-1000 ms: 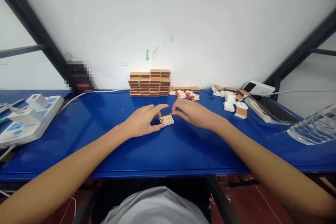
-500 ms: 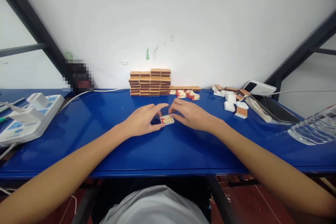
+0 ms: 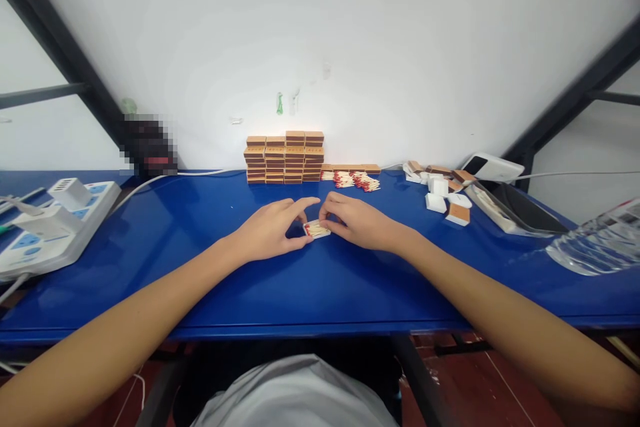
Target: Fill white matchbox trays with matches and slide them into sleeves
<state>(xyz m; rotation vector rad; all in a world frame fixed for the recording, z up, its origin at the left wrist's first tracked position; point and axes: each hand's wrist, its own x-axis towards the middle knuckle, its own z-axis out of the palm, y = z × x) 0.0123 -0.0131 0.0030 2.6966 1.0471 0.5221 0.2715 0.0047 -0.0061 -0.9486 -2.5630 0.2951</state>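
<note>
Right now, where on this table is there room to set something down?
Free: table front, nearer than left hand and right hand; also between power strip and left hand. Crowded: the back, with matchbox stack, loose matches, small boxes.

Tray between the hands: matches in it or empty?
Not empty: the open-topped matchbox tray has red-tipped matches lying in it. How full, cannot tell.

The desk [image 3: 320,293] is showing a smooth, glossy blue top that is mirroring the light. The matchbox tray [image 3: 317,229] is looking like matt white card, and its matches like thin pale wood. The far stack of matchboxes [image 3: 285,159] is showing matt brown card. The power strip [image 3: 50,227] at the left is showing smooth white plastic. The bottle [image 3: 595,243] at the right is glinting as clear, ribbed plastic.
</note>
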